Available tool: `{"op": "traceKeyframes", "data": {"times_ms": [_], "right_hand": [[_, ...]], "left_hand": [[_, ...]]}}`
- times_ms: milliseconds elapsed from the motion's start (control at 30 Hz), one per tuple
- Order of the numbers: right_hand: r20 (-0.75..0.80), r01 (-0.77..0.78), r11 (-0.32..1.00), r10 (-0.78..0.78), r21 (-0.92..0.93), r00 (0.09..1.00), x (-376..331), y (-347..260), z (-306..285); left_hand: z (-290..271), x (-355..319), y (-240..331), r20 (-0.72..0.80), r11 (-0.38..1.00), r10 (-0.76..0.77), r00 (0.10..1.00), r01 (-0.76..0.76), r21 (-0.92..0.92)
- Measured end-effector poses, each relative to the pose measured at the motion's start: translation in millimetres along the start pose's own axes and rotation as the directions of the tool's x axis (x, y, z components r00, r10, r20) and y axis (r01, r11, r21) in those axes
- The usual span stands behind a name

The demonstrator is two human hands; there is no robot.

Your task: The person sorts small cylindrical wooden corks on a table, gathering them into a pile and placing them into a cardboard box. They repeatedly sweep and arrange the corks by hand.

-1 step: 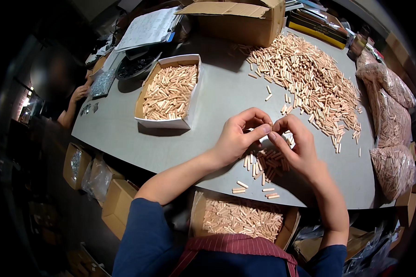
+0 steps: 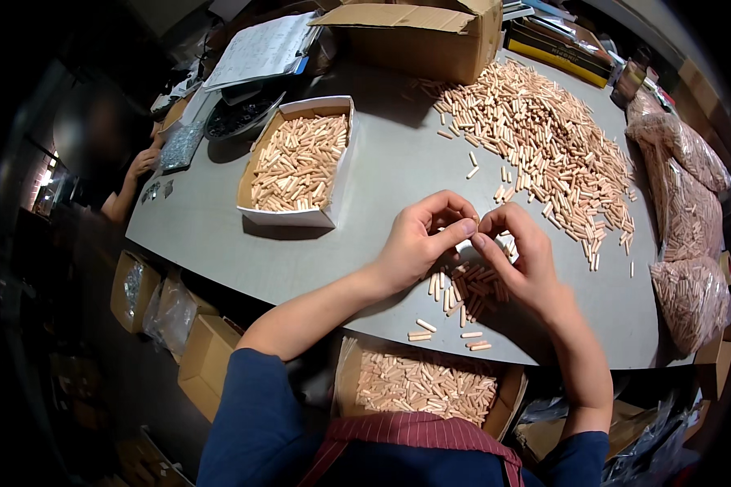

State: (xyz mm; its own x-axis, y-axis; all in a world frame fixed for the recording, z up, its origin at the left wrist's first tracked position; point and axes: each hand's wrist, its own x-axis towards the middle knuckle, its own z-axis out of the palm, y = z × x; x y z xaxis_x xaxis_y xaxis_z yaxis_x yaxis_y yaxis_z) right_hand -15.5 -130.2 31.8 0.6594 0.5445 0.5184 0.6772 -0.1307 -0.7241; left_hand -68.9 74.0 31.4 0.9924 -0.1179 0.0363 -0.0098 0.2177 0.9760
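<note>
Left hand [image 2: 418, 239] and right hand [image 2: 521, 253] meet fingertip to fingertip, pinching wooden dowels [image 2: 471, 286] above a small pile on the counter [image 2: 382, 195]; white tray [image 2: 296, 162] sits beyond the left hand.

Your left hand [image 2: 418, 239] and right hand [image 2: 521, 253] meet fingertip to fingertip above a small cluster of short pale wooden dowel pins [image 2: 467, 294] on the grey table [image 2: 219, 235]. A white cardboard tray of dowels [image 2: 297, 161] sits to your left.
</note>
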Motion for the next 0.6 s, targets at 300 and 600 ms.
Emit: {"op": "traceKeyframes", "data": {"times_ms": [300,600], "right_hand": [[-0.042,0.038,0.999,-0.039,-0.030,0.998,0.1,-3.9,2.1],[-0.039,0.201,0.947,-0.217,-0.251,0.975,1.0,0.3,-3.2]], "left_hand": [[-4.9,-2.3,2.2,0.012,0.998,-0.061,0.998,0.061,-0.024],[-3.4,-3.3,-3.5,0.041,0.916,0.218,0.975,-0.219,0.335]]}}
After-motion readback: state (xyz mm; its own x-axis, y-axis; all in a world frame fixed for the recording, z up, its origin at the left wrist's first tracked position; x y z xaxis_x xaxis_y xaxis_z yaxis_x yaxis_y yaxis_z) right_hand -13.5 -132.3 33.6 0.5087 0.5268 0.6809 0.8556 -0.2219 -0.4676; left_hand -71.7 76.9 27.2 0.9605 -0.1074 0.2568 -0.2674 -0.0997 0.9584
